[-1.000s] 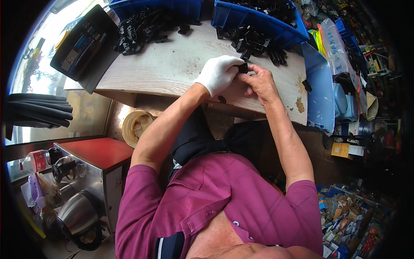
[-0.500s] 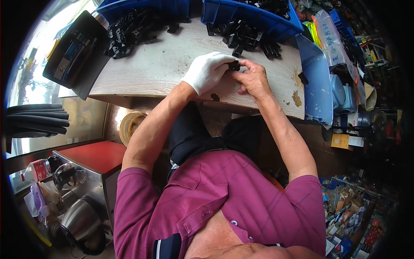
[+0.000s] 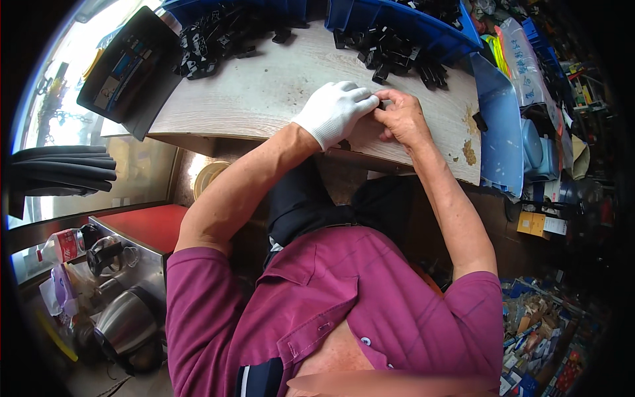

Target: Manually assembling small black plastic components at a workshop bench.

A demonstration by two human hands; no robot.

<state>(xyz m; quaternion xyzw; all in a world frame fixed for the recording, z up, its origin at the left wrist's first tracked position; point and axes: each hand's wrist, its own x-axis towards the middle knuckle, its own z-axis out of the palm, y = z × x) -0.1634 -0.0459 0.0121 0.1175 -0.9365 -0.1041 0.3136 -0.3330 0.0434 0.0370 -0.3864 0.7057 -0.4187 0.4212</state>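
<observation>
While gloved left fingers [image 3: 360, 97] curl, grip hidden, right fingers [image 3: 394, 97] pinch a black piece [image 3: 380, 104].

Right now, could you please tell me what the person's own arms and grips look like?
The left grip wears a white fabric glove; the right grip is bare. Both forearms are bare below short, loose magenta sleeves.

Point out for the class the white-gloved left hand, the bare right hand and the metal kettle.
White-gloved left hand [image 3: 335, 112]: head view, back of the glove.
Bare right hand [image 3: 406, 119]: head view, back of the hand.
Metal kettle [image 3: 128, 320]: head view, shiny side of its body.
</observation>
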